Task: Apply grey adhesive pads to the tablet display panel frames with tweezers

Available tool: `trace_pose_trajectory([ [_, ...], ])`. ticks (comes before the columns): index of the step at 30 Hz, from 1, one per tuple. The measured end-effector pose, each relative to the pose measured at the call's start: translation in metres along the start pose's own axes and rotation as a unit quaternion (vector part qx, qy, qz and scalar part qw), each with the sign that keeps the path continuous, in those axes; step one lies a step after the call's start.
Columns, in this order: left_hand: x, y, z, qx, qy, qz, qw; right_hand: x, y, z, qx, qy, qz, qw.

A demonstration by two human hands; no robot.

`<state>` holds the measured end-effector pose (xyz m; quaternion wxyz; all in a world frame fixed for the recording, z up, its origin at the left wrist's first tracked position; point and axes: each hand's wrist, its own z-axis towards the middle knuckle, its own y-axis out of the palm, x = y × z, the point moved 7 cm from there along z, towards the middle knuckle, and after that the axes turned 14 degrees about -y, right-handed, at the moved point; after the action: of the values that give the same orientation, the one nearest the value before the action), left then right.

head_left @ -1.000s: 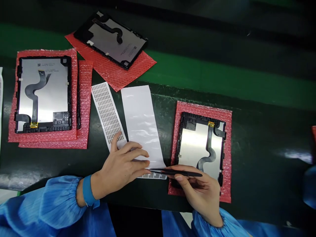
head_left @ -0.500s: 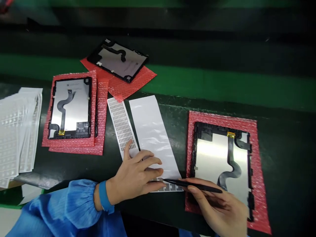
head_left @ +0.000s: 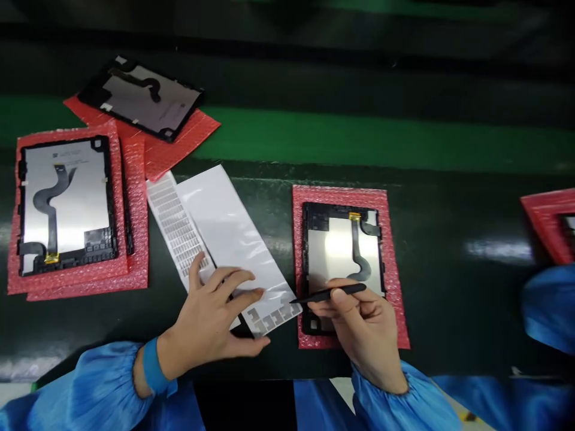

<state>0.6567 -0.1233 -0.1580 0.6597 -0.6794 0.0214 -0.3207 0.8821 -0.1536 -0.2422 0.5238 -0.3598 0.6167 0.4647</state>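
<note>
Spread open and pressing flat on a white film [head_left: 233, 236]: the left hand [head_left: 206, 317], fingertips on the film, thumb over the lower end of a grey-patterned label strip [head_left: 173, 224]. Lying on the bench, tilted, with its edge over the strip: the film (joined to the strip or only overlapping it, impossible to tell). Showing at the film's near end: small grey pads [head_left: 269, 317], just beyond the left hand's fingers.

Closed in a pinch on black tweezers [head_left: 327, 293]: the right hand [head_left: 363, 329], above the lower part of a display panel [head_left: 344, 263]. Pointing left: the tweezer tips, at the film's right corner (touching or just beside it, too small to tell).

Under that panel, right of the film: a red bubble mat [head_left: 390, 287]. Off to the left: a second panel [head_left: 65, 203] on stacked red mats [head_left: 135, 239]. Toward the far left: a third panel [head_left: 144, 99], tilted on its own mat [head_left: 179, 143]. Along the far side of the dark bench [head_left: 449, 299]: a green band [head_left: 359, 131]. At the right edge: part of another red mat [head_left: 548, 221] and a blue sleeve [head_left: 550, 311]. On the person's arms: blue cuffs [head_left: 103, 383], plus a blue wristband [head_left: 153, 365] on the left wrist.
</note>
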Motion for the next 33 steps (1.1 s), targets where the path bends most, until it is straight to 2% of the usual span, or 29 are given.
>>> trace_pose_trajectory([
  [4, 0.017, -0.004, 0.009, -0.025, 0.042, 0.01, 0.999, -0.016, -0.028, 0.038, 0.074, -0.042, -0.017, 0.996],
  [7, 0.035, 0.0, 0.041, -0.017, 0.128, 0.05, 0.99, -0.029, -0.036, 0.068, 0.076, -0.077, -0.044, 0.993],
  [10, 0.046, 0.013, 0.082, 0.014, 0.204, 0.099, 0.974, -0.036, -0.033, 0.087, 0.081, -0.125, -0.064, 0.987],
  [14, 0.045, 0.031, 0.116, 0.033, 0.225, 0.095, 0.969, -0.027, -0.031, 0.093, 0.109, -0.153, -0.069, 0.98],
  [19, 0.043, 0.036, 0.12, 0.025, 0.207, 0.062, 0.976, -0.015, -0.038, 0.096, 0.114, -0.131, -0.089, 0.981],
  [33, 0.044, 0.036, 0.121, 0.015, 0.192, 0.047, 0.98, -0.016, -0.036, 0.101, 0.081, -0.117, -0.082, 0.986],
])
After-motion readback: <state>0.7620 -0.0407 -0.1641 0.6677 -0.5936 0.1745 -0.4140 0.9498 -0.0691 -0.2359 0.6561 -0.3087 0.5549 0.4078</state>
